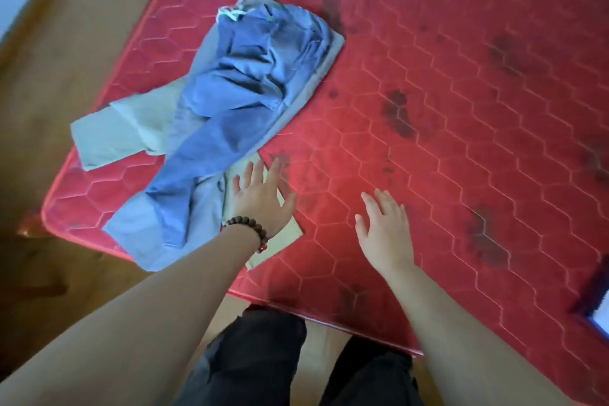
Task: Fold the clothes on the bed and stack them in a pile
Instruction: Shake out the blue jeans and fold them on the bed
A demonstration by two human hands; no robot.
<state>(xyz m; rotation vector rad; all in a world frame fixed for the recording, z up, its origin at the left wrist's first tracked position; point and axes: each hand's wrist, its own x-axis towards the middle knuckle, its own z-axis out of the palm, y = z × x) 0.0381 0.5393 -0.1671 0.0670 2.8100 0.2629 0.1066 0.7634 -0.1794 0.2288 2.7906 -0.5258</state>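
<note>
A crumpled pair of blue trousers (230,102) lies unfolded across the left part of the red mattress (445,115), its leg ends reaching the near edge. Under it lies a pale beige-grey garment (112,135), with one leg sticking out left and another end under my left hand. My left hand (263,198), wearing a bead bracelet, rests flat with spread fingers on that beige leg end (283,241). My right hand (385,231) is open, fingers straight, over bare mattress to the right of the clothes, holding nothing.
The mattress's near edge (329,316) runs just in front of my legs. Wooden floor (66,43) lies to the left. A dark-framed object (593,303) sits at the right edge of the mattress. Dark stains mark the quilted surface.
</note>
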